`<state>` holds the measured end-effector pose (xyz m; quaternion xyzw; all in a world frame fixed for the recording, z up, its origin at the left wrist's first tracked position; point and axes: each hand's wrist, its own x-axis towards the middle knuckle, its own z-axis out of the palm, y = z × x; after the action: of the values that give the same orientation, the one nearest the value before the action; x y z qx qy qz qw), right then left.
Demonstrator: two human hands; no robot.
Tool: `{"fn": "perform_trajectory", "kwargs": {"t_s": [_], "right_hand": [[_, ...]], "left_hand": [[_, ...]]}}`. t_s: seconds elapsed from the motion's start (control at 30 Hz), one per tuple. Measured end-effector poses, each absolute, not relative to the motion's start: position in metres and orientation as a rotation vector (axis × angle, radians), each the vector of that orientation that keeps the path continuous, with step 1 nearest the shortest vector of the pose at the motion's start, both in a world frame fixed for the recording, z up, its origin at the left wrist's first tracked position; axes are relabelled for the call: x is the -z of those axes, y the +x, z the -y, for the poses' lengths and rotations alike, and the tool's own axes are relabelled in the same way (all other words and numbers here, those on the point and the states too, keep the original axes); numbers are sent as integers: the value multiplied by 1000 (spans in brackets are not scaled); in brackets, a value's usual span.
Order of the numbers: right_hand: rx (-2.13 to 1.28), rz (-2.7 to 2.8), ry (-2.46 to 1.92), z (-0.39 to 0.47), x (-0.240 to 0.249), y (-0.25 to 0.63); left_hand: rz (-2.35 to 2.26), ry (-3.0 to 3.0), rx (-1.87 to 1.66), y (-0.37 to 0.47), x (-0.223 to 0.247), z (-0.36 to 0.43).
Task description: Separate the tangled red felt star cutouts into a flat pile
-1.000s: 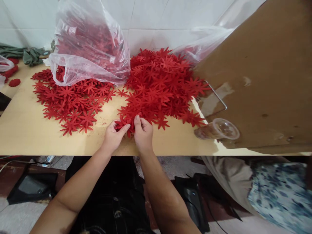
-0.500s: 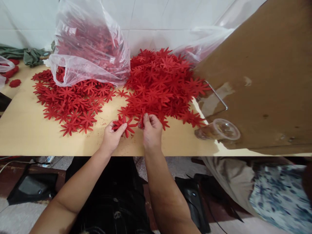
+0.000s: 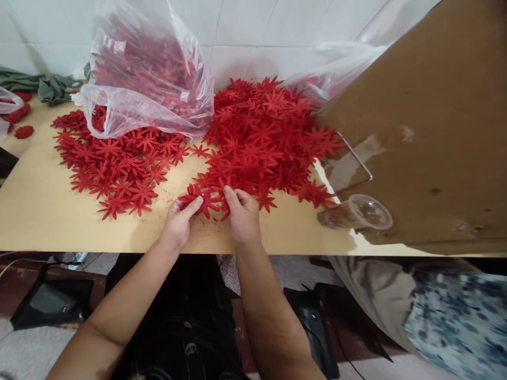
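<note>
Between thumb and fingers, my left hand pinches a red flower-shaped cutout with narrow petals. My right hand is closed on another red flower cutout, mostly covered by its fingers. The two cutouts meet or overlap just above the table's near edge; I cannot tell if they are joined. Right behind my hands rises a large heap of bright red flower cutouts. A flatter pile of darker red flower cutouts spreads to the left.
A clear plastic bag of red cutouts rests on the left pile. On the right, a tilted clear plastic cup lies by a large brown board with a metal wire handle. Patterned cloth shows at lower right.
My right hand has moved slightly left, bringing its cutout against the one in my left hand. The piles and bag look the same.
</note>
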<state>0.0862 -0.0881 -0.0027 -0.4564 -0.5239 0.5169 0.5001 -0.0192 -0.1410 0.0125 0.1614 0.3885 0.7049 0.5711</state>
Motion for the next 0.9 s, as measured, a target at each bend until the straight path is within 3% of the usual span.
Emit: {"fn": "perform_trajectory", "kwargs": {"t_s": [0.37, 0.6, 0.8, 0.9], "right_hand": [[-1466, 1583, -901, 100, -9, 80], [-1410, 1306, -1088, 91, 0, 101], [-1627, 1375, -969, 96, -6, 78], [-1534, 1357, -953, 95, -5, 75]], "left_hand": [[-862, 57, -1681, -25, -10, 135], [-890, 61, -1709, -24, -10, 133], [-900, 160, -1650, -19, -7, 134], [-911, 164, -1661, -20, -8, 136]]}}
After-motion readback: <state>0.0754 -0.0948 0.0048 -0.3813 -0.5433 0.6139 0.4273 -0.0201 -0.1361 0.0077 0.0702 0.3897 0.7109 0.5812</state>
